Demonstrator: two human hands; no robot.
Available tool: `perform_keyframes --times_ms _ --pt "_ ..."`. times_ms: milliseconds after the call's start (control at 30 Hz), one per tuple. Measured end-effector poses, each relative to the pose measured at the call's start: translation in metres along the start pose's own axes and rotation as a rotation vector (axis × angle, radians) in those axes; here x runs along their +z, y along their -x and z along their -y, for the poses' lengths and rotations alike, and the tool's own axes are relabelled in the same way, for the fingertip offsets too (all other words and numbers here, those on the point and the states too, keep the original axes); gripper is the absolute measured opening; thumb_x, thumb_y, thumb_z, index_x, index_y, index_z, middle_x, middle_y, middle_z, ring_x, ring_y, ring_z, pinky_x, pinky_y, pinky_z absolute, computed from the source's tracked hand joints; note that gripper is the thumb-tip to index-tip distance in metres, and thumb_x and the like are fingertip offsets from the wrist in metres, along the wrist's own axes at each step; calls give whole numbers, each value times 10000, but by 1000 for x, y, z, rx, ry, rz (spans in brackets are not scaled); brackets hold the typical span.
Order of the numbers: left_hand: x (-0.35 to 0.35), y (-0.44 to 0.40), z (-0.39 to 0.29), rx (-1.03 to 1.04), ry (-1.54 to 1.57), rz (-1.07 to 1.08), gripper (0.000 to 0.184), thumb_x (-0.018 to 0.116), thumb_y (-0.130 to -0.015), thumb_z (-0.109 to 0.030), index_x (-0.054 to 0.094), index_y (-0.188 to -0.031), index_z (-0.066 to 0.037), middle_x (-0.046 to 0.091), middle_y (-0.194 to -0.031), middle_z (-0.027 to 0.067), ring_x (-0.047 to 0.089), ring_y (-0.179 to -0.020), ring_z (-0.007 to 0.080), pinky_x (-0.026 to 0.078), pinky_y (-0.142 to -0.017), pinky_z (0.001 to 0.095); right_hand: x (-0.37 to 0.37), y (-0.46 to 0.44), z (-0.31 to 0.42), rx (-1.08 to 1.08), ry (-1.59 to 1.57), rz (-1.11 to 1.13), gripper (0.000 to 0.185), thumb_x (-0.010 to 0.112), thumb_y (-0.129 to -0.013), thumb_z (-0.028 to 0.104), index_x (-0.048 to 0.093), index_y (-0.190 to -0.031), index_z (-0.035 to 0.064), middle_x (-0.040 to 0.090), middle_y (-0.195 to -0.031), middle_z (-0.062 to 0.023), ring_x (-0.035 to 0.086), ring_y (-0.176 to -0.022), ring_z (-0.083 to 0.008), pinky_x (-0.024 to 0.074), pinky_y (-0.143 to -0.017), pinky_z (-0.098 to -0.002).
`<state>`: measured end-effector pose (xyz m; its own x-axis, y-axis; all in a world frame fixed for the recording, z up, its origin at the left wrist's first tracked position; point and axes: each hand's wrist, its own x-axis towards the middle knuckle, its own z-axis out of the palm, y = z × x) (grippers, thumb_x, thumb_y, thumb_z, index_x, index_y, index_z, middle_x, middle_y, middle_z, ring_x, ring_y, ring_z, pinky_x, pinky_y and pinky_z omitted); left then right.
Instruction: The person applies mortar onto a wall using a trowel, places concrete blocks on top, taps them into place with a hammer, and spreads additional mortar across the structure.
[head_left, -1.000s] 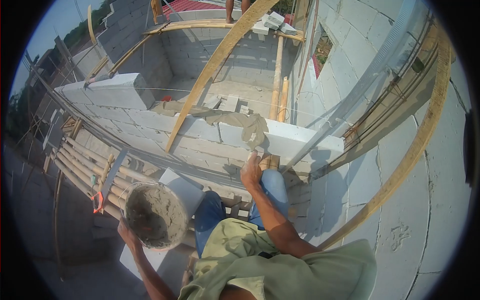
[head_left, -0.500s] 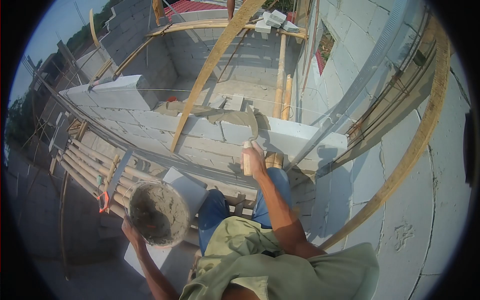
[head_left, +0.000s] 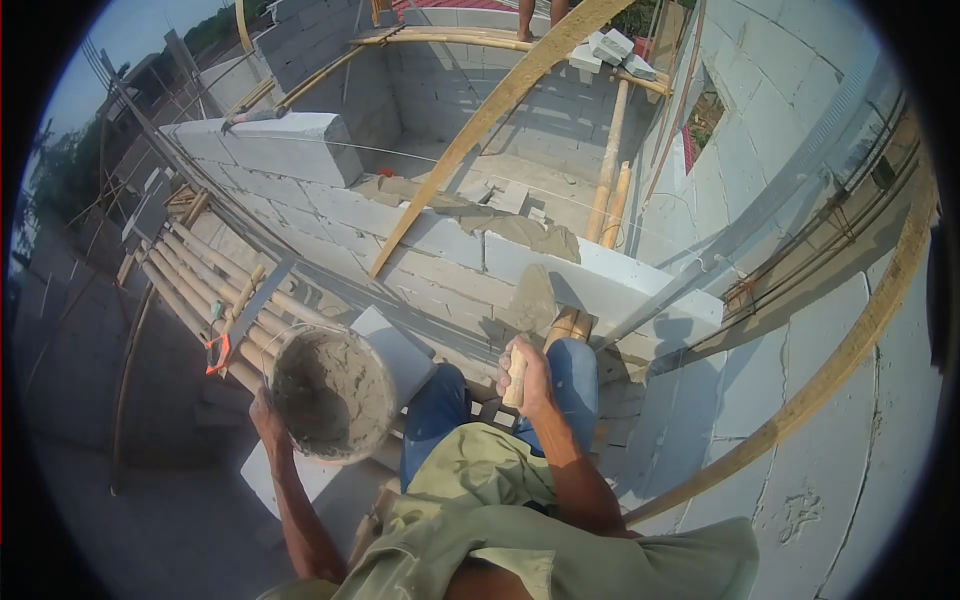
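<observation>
My right hand is closed around the wooden handle of a trowel. The trowel's grey blade points away from me, in front of the low block wall. Wet mortar lies along part of the wall's top. Beside my left knee is a bucket with grey mortar inside. My left hand grips the bucket's left side near the rim; some of its fingers are hidden.
Bamboo poles form a platform at left, where a handsaw with an orange handle lies. A long wooden strip slants across the wall. A string line runs above the blocks. Another person's legs show at the top.
The trowel has come off the mortar on the wall and back toward me, its blade turned to show its broad face. My left hand stays at the bucket. The camera view has shifted.
</observation>
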<state>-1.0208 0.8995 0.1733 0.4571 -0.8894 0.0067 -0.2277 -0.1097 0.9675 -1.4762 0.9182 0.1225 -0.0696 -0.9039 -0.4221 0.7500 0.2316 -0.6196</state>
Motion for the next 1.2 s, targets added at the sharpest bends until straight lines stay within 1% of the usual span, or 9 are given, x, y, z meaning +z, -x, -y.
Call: perform_keyframes --times_ms 133,200,300,500,667,733,833,1067,1200 --pt "4 2 -11 -1 -73 -103 524 505 -1076 -448 579 -803 -6 492 -704 -23 425 -669 104 364 -617 328 61 62 30 -15 773 216 285 675 -932 297 616 -985 24 615 -772 -69 607 -614 -152 523 -572 -332" --pt "30 28 -70 -59 -39 -118 543 500 -1083 -447 585 -803 11 486 -690 -10 420 -659 107 356 -610 330 84 75 38 -383 1345 393 305 702 -913 271 632 -993 -15 644 -795 -123 667 -709 -259 555 -683 -410" --pt "44 41 -79 -74 -39 -103 552 497 -1089 -445 583 -803 20 477 -681 -3 414 -655 112 351 -606 332 135 94 40 -496 1598 570 215 699 -914 219 641 -994 28 697 -908 -197 664 -788 -428 545 -766 -486" --pt "83 63 -100 62 -117 -43 506 526 -1095 -381 507 -750 -10 415 -669 -21 359 -666 104 319 -601 320 149 73 -16 -335 1991 927 314 638 -953 269 644 -1059 -27 689 -960 -241 674 -936 -460 536 -849 -521" --pt "93 76 -104 114 -94 -47 483 541 -1095 -349 500 -747 -15 404 -676 -26 358 -670 100 318 -600 317 151 74 4 -369 1748 1121 326 606 -999 317 645 -1084 4 674 -893 -220 702 -741 -342 563 -654 -460" --pt "92 75 -108 105 -101 -44 476 542 -1096 -340 504 -750 -15 411 -681 -28 359 -673 98 317 -600 316 151 73 29 617 1279 797 328 599 -1027 340 622 -1126 28 618 -821 -94 634 -615 -198 510 -513 -362" --pt "88 65 -100 108 -84 -61 467 533 -1099 -351 550 -791 0 454 -699 -26 377 -688 95 330 -607 310 108 68 36 843 706 795 367 585 -1048 356 574 -1170 10 528 -793 -23 520 -545 -120 424 -406 -299" --pt "47 37 -81 -12 16 -2 557 502 -1101 -472 657 -833 -8 601 -705 9 556 -615 113 445 -562 300 43 76 68 475 148 609 381 615 -990 278 579 -1207 -34 547 -776 -32 534 -541 -112 432 -440 -262" --pt "23 19 -35 32 104 -21 547 500 -1100 -460 682 -958 36 684 -823 69 629 -715 135 513 -668 315 7 32 98 -119 760 24 359 583 -945 211 594 -1222 -17 583 -773 -65 551 -534 -127 462 -459 -283"
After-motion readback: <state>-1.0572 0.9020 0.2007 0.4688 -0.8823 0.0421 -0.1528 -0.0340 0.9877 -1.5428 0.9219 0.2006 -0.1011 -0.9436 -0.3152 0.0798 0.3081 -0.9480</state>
